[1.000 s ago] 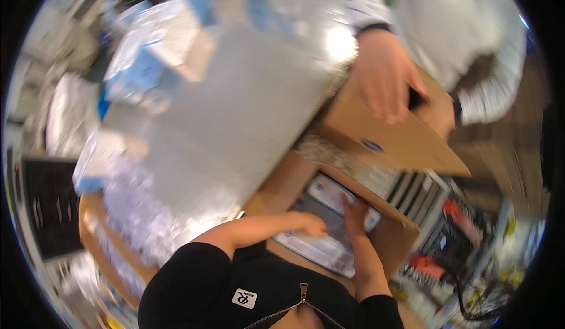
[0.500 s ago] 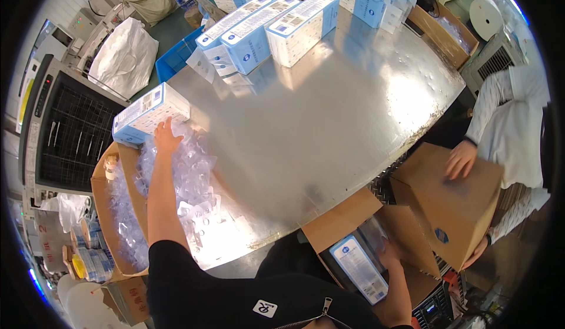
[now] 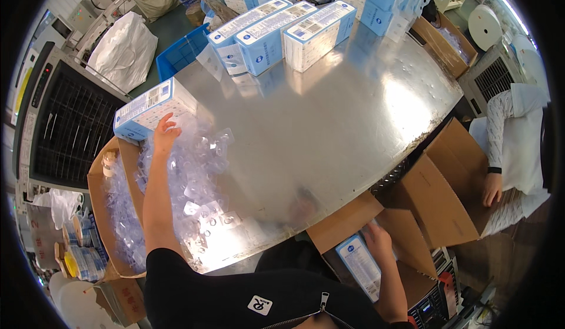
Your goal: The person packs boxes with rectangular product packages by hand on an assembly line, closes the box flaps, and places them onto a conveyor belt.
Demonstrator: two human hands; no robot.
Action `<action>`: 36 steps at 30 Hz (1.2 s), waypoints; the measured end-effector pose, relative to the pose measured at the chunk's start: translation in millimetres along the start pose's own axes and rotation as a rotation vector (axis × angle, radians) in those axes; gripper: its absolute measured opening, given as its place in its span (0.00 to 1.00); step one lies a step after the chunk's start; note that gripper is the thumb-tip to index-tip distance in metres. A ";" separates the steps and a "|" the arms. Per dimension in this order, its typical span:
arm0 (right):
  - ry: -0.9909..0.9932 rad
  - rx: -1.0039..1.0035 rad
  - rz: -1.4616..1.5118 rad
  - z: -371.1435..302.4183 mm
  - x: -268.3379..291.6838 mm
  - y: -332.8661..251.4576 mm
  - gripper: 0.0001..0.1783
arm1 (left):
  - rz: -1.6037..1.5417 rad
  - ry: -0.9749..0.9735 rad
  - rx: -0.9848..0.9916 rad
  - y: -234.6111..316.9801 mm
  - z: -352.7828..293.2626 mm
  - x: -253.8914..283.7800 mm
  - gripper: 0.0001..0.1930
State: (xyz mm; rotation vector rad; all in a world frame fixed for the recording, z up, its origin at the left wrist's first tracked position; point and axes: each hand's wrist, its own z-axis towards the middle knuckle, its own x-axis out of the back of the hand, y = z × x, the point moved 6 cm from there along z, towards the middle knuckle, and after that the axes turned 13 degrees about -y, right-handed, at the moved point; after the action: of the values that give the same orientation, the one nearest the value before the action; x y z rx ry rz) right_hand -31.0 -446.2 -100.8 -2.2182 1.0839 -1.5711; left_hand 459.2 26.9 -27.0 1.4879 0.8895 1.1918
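My left hand is over a heap of clear plastic pieces at the table's left end, its fingers apart. Just behind it stands a blue-and-white box; I cannot tell whether the fingertips touch it. My right hand reaches down into an open cardboard carton at the table's near edge. In that carton, beside the hand, lies another blue-and-white box. The right fingertips are hidden low in the carton, so their grip does not show.
Several blue-and-white boxes stand at the table's far side. At left a carton holds more clear plastic pieces beside a dark-grilled machine. To the right, a co-worker's hand is at an open carton.
My right hand has moved to the far end of the box in the carton. My left hand has stayed over the heap, its fingers less spread. The co-worker's carton has tipped, its opening now showing.
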 end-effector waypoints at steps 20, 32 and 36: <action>0.088 -0.475 0.912 12.5 -97.9 115.8 0.13 | -0.319 -1.053 0.354 4.8 -264.9 -376.9 0.10; -0.287 -0.162 0.621 64.1 -127.5 126.1 0.27 | 0.776 -0.592 -0.691 114.3 -25.1 -317.3 0.21; -0.071 -0.345 0.559 10.3 -75.3 95.2 0.20 | 1.147 -0.201 -0.595 155.9 157.3 -284.8 0.40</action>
State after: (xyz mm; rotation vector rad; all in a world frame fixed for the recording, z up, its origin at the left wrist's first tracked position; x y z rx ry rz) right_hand -75.7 -465.3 -212.4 -1.8812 1.8617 -1.1211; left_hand 535.6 -316.7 52.2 1.5445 -0.5711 1.8239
